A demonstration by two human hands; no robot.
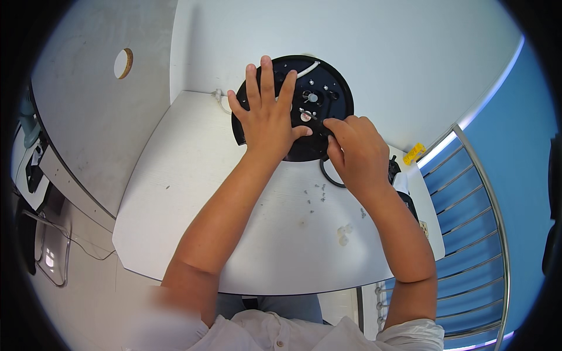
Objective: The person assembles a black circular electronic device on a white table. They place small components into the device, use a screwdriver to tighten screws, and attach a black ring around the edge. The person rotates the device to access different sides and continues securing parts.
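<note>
Item: round black housing (341, 82), at the far side of the white table (269, 245), fitted with a white tube (307, 70) and a metal post (312, 97). Item: my left hand (266, 123), fingers spread, grasping nothing, laid across the housing's left half. Item: my right hand (363, 149), thumb and forefinger bent toward each other at the housing's right side; what lies between them is hidden, so I cannot tell whether they grasp anything. Item: small screws (323, 191), loose, nearer me. Item: yellow object (414, 153), right of my right hand.
</note>
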